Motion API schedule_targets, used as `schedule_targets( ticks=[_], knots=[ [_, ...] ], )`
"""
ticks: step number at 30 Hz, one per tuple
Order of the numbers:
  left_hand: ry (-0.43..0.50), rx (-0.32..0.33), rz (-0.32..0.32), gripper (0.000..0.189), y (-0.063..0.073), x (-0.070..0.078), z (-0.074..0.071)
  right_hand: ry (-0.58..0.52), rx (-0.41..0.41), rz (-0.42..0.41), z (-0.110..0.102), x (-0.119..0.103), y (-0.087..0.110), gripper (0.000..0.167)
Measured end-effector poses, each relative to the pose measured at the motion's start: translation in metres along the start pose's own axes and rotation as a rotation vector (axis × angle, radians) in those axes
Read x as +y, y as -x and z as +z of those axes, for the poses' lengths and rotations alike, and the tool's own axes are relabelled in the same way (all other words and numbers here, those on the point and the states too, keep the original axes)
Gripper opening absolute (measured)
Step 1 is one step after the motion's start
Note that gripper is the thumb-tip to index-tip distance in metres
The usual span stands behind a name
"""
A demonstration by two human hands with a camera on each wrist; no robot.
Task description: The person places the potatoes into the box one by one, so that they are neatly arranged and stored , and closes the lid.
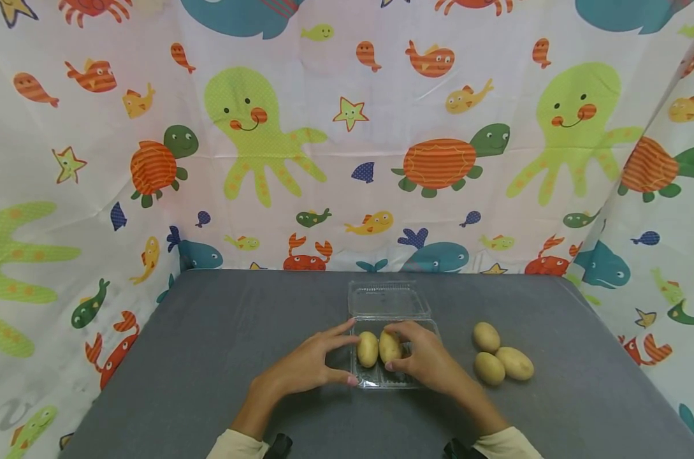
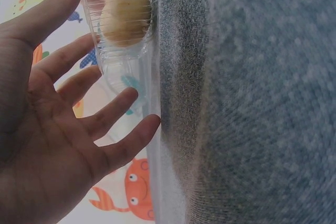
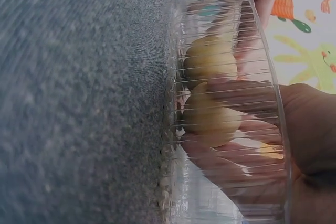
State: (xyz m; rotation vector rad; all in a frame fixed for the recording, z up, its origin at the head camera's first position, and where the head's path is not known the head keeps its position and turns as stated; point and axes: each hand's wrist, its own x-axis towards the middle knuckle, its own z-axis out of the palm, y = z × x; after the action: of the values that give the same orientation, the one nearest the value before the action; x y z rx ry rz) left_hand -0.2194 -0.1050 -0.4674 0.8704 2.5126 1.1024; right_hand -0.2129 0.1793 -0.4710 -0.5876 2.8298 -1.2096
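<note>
A clear plastic clamshell box [image 1: 375, 384] lies on the table with its lid [image 1: 389, 301] folded back. Inside are two potatoes side by side, a left potato [image 1: 367, 349] and a right potato [image 1: 390, 350]. My right hand [image 1: 431, 362] reaches in over the right wall and holds the right potato between thumb and fingers; the right wrist view shows that potato [image 3: 210, 119] through the ribbed wall. At the box's left side is my left hand [image 1: 305, 362], thumb at the front corner and fingers spread along the edge. In the left wrist view, its fingers [image 2: 118, 148] are loosely extended.
To the right of the box sit three more potatoes [image 1: 515, 363] in a close group. A grey cloth covers the table [image 1: 226, 331]. Behind and at both sides hangs a white curtain [image 1: 329, 159] printed with sea animals.
</note>
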Motion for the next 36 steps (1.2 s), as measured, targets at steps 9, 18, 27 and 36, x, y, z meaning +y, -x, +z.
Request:
schedule_targets(
  ticks=[9,18,27,36],
  knots=[
    [-0.011,-0.007,-0.015,0.075,-0.001,0.0,0.0,0.056,0.01,0.007,0.0,-0.001,0.0,0.064],
    [-0.009,-0.006,-0.021,0.075,0.0,0.0,0.0,0.061,0.018,0.013,-0.001,0.0,-0.002,0.063],
    [0.002,-0.003,-0.015,0.073,-0.001,0.0,-0.001,-0.063,0.011,-0.011,-0.007,0.002,-0.002,0.062],
    [-0.002,-0.005,-0.012,0.074,0.0,0.0,-0.001,-0.115,0.008,0.015,-0.017,0.004,-0.002,0.062]
  ],
)
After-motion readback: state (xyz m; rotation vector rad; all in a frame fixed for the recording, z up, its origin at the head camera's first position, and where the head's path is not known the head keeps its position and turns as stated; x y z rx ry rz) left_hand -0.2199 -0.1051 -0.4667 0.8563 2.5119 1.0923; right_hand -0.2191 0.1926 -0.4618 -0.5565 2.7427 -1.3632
